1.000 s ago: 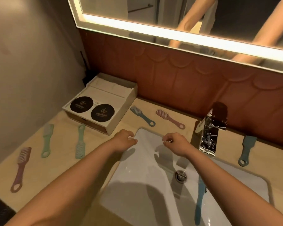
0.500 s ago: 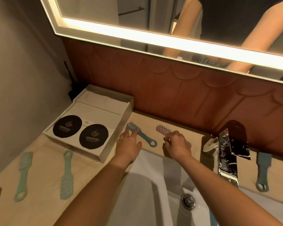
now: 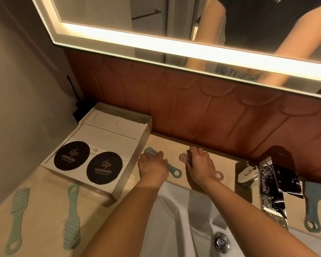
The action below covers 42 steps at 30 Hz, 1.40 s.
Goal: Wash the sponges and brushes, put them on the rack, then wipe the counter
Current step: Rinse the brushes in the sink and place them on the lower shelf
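Observation:
On the beige counter (image 3: 44, 204) behind the white sink (image 3: 167, 219) lie a blue brush (image 3: 174, 170) and a pink brush (image 3: 183, 157). My left hand (image 3: 152, 166) rests over the blue brush, fingers curled around its middle. My right hand (image 3: 198, 164) covers the pink brush, fingers closing on its neck; only the bristle head and the ring end (image 3: 219, 176) show. Both brushes still touch the counter. Two green brushes (image 3: 17, 219) (image 3: 71, 217) lie at the left, and a dark blue brush (image 3: 311, 206) lies right of the tap.
A white box (image 3: 107, 145) with two black round labels stands at the back left against the wall. The chrome tap (image 3: 272, 188) rises right of my right hand. The sink drain (image 3: 220, 242) is below. A lit mirror (image 3: 174, 43) hangs above the brown backsplash.
Both hands have reached forward from above the sink to the back of the counter and come down on the blue and pink brushes. The camera has tilted toward the wall.

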Available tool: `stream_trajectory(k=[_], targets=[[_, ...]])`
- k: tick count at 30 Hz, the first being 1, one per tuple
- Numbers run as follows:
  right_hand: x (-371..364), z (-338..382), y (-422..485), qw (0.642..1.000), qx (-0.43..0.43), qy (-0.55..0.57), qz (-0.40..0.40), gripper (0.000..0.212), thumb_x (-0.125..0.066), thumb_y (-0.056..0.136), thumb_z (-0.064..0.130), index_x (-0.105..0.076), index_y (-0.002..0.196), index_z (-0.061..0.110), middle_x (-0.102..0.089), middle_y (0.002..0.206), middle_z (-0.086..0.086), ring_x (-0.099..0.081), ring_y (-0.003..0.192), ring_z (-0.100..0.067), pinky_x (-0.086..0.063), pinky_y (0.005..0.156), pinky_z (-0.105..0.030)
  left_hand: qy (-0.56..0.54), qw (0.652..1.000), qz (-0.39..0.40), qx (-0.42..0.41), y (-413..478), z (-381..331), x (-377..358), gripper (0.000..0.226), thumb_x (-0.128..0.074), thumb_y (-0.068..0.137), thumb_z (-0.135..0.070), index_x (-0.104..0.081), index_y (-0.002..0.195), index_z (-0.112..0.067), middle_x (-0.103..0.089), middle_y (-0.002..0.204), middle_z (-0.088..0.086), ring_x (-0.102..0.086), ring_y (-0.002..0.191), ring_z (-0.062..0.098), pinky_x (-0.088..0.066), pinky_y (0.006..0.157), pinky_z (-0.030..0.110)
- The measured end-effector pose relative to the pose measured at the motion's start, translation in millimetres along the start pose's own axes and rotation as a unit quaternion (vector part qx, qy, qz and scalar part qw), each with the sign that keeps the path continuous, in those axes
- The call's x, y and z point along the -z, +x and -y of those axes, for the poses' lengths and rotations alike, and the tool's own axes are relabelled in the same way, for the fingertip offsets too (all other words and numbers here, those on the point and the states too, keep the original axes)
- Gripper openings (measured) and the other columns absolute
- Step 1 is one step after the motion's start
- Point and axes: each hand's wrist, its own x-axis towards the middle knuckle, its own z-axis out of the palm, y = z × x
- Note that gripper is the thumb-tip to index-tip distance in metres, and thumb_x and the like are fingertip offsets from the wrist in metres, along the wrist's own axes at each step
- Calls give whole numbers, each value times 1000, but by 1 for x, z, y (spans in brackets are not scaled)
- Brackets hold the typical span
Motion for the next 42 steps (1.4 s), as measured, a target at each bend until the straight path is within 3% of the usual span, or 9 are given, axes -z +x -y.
stream_trajectory(k=[5, 13, 18, 24, 28, 31, 33, 36, 42], targets=[[1, -4, 2, 999, -5, 11, 37, 32, -51, 90, 14, -52, 122, 7, -50, 123, -17, -45, 116, -33, -42, 92, -38, -78, 994, -75, -9, -7, 2, 0, 37, -33, 99, -33, -41, 130, -15, -47, 132, 12, -40, 123, 29, -37, 96, 36], [15, -3, -18, 996, -28, 72, 48, 33, -49, 94, 17, -53, 126, 9, -46, 127, -15, -45, 118, -31, -40, 97, -34, -185, 966, -177, -42, -21, 10, -20, 36, -58, 90, -22, -46, 121, -9, -56, 118, 12, -51, 111, 26, -46, 85, 33], [33, 0, -51, 986, -23, 165, 32, 35, -51, 93, 27, -54, 124, 12, -61, 120, -14, -51, 111, -30, -42, 87, -32, -311, 925, -202, -79, -35, 11, -16, 36, -64, 85, -15, -47, 115, -7, -58, 114, 15, -56, 104, 29, -47, 83, 34], [50, 5, -92, 964, 4, 262, -33, 33, -62, 87, 25, -56, 118, 16, -63, 113, -5, -55, 91, -18, -40, 73, -26, -535, 827, -127, -122, -74, 17, 5, 65, -68, 82, -7, -32, 137, -13, -55, 114, 7, -58, 100, 20, -46, 83, 25], [64, -1, -127, 934, -7, 351, -71, 23, -65, 85, 20, -59, 106, 19, -61, 93, 8, -54, 89, -14, -41, 72, -23, -593, 791, -72, -131, -121, 31, 11, 53, -65, 85, -8, -45, 133, -14, -60, 118, 4, -58, 106, 16, -50, 83, 21], [69, -7, -154, 905, -20, 418, -74, 20, -65, 85, 15, -54, 97, 26, -56, 87, 18, -54, 84, -7, -40, 66, -8, -598, 783, -45, -166, -158, 41, 11, 38, -63, 86, -8, -51, 118, -25, -62, 109, -2, -59, 103, 13, -51, 76, 13], [68, -14, -174, 889, -29, 452, -67, 19, -64, 86, 14, -55, 98, 26, -58, 91, 18, -53, 87, 2, -41, 67, -3, -589, 787, -31, -180, -177, 44, 8, 36, -63, 86, -9, -50, 115, -26, -61, 112, 2, -59, 105, 17, -53, 86, 25], [63, -27, -205, 869, -53, 489, -51, 21, -64, 86, 14, -58, 104, 23, -63, 98, 11, -57, 92, 1, -44, 73, -8, -568, 799, -24, -195, -198, 45, 1, 36, -64, 85, -10, -53, 118, -21, -60, 114, 4, -58, 106, 19, -50, 95, 42], [53, -62, -263, 828, -114, 547, -48, 26, -66, 83, 10, -62, 108, 19, -67, 104, 0, -62, 97, -12, -50, 73, -11, -574, 790, 5, -215, -238, 33, -19, 38, -64, 84, -6, -51, 114, -25, -63, 108, 0, -62, 99, 16, -51, 94, 39]])
